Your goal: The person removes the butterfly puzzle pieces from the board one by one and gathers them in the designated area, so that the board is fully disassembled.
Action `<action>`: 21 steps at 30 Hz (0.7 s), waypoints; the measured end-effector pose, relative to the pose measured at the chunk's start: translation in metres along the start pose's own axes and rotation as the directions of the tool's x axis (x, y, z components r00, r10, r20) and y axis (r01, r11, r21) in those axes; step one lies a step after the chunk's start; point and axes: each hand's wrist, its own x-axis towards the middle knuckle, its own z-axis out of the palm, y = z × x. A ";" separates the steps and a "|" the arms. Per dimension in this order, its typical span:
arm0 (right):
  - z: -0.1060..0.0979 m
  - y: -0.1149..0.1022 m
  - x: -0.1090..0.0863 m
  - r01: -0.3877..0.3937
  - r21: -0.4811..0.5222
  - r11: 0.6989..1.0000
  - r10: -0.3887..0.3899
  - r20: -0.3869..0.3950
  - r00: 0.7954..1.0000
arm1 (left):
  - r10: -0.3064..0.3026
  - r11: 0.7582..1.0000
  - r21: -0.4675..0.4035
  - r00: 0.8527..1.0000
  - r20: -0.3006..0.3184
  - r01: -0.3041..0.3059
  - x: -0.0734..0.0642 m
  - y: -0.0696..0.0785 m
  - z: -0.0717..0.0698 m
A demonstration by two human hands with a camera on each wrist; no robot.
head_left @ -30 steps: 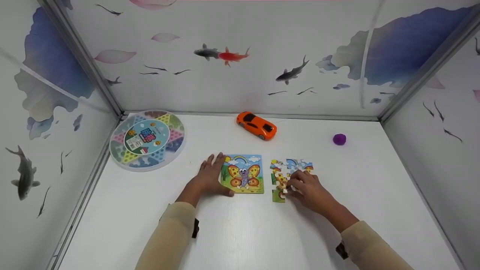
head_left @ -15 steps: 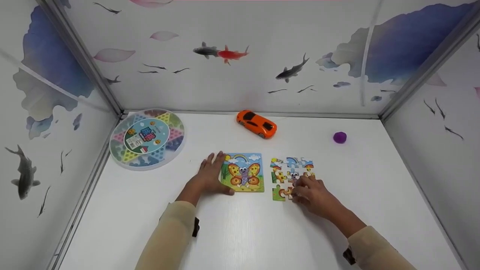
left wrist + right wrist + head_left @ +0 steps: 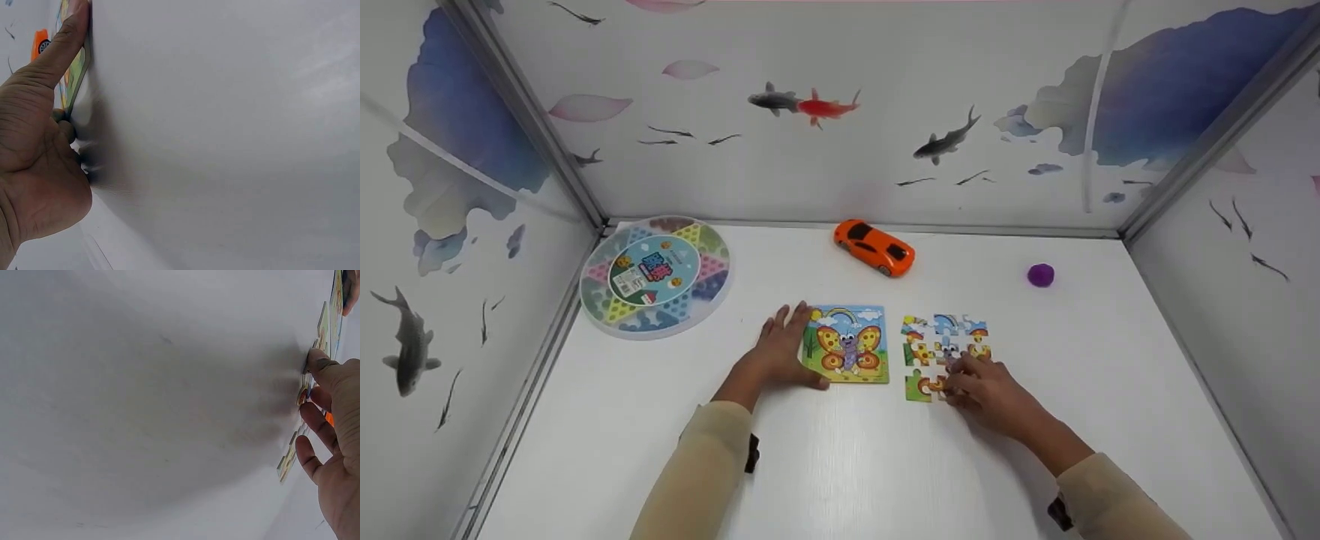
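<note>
A square butterfly picture board (image 3: pixel 849 349) lies flat on the white table. My left hand (image 3: pixel 780 352) rests at its left side, fingers straight, with the thumb along the lower edge; the left wrist view shows that thumb (image 3: pixel 59 48) extended against the board. Right of the board, several jigsaw pieces (image 3: pixel 919 352) lie in loose rows with small gaps. My right hand (image 3: pixel 994 390) is over the lower rows, thumb and forefinger pinching a bottom-row puzzle piece (image 3: pixel 937 385). The other right fingers (image 3: pixel 306 453) are spread. That hand hides the lower right pieces.
An orange toy car (image 3: pixel 874 247) stands behind the board near the back wall. At the back left lies a round Chinese checkers box (image 3: pixel 705 300). A purple fuzzy ball (image 3: pixel 1041 275) sits at the right rear. Printed walls enclose the table (image 3: pixel 840 472) on three sides.
My right hand has shifted slightly right and toward me from the left-hand pieces to the bottom middle, uncovering the middle pieces. It hardly moves over the last half second. My left hand stays put.
</note>
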 end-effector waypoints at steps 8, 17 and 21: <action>0.001 0.003 -0.004 -0.006 -0.002 1.000 0.006 0.002 1.000 | -0.014 1.000 0.005 1.000 0.007 0.014 0.000 0.000 0.001; 0.001 -0.002 -0.001 -0.028 0.007 1.000 0.028 0.027 0.999 | -0.006 1.000 0.018 1.000 0.006 0.006 -0.001 0.001 0.001; 0.000 -0.003 0.000 -0.030 0.000 1.000 0.030 0.033 0.999 | -0.002 1.000 0.026 1.000 0.005 0.001 0.000 0.001 0.001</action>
